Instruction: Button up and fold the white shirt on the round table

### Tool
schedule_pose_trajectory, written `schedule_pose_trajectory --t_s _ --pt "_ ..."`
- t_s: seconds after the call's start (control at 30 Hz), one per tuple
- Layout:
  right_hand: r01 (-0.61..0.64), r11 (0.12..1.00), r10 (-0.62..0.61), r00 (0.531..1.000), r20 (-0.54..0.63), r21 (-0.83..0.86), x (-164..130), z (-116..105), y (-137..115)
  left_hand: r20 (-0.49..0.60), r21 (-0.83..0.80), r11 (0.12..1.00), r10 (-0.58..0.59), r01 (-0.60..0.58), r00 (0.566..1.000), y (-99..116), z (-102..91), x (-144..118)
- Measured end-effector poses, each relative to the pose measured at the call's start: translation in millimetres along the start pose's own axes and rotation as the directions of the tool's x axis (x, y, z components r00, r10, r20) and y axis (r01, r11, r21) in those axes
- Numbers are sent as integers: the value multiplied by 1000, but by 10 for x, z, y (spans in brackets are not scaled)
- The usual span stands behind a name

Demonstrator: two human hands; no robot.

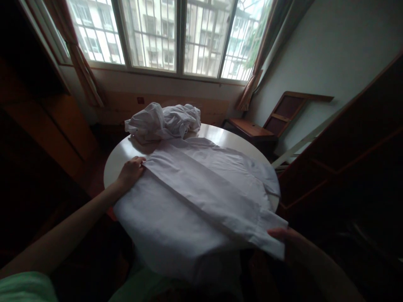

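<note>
A white shirt point(189, 197) lies spread over a round white table point(220, 136), one side folded over in a long diagonal strip. My left hand point(130, 172) grips the far left end of that folded strip at the table's left edge. At the near right, my right hand point(283, 237) pinches the strip's other end, which hangs just off the table. A crumpled heap of white clothes point(163, 121) sits at the far side of the table, touching the shirt's far edge.
Behind the table is a wide barred window point(176, 37) with curtains. A wooden desk and folded chair frame point(277, 121) stand at the right wall. Dark wooden furniture point(346, 167) flanks the table on the right, cabinets on the left.
</note>
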State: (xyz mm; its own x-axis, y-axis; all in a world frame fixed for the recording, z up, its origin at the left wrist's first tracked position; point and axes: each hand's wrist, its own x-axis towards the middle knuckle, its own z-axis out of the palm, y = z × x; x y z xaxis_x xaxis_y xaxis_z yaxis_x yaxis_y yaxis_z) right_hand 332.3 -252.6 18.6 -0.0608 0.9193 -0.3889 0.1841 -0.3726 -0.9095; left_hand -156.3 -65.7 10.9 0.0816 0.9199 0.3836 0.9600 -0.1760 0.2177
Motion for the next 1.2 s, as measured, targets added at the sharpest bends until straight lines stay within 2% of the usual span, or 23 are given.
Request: schedule_pose_trajectory --t_s 0.1,0.17,0.3,0.4,0.6,0.7,0.77,0.9,1.0,1.1,1.2 --pt "-143 989 144 988 50 -23 19 -6 27 21 0 1000 -5 5 1000 0 -43 -22" --pt "-156 987 158 986 48 -43 48 -59 16 18 31 1000 -1 1 1000 18 -74 -43" --pt "-54 998 51 996 -67 -44 132 -214 -34 -4 139 990 5 -5 1000 88 -114 -50" --pt "34 993 -51 986 -156 -110 196 -291 -34 36 193 981 5 -12 999 116 -108 -14" --pt "114 917 -188 969 -163 -381 230 -362 19 27 177 984 10 -15 1000 70 -42 25" --pt "153 879 -258 949 -180 -452 228 -381 30 29 153 987 41 -45 999 58 -36 19" --pt "140 901 -224 960 -166 -411 217 -366 40 28 120 991 55 -58 998 54 -45 19" --pt "38 989 -51 995 -90 -143 150 -278 56 31 20 997 78 -79 996 14 -70 19" --pt "6 1000 -6 999 -53 3 88 -216 27 42 -63 990 125 -122 991 -37 -75 6" --pt "2 999 0 999 -41 37 48 -196 -31 41 -90 987 134 -130 990 -65 -70 -15" --pt "0 1000 1 999 -48 2 38 -216 -78 29 -59 992 117 -116 993 -40 -82 -33"
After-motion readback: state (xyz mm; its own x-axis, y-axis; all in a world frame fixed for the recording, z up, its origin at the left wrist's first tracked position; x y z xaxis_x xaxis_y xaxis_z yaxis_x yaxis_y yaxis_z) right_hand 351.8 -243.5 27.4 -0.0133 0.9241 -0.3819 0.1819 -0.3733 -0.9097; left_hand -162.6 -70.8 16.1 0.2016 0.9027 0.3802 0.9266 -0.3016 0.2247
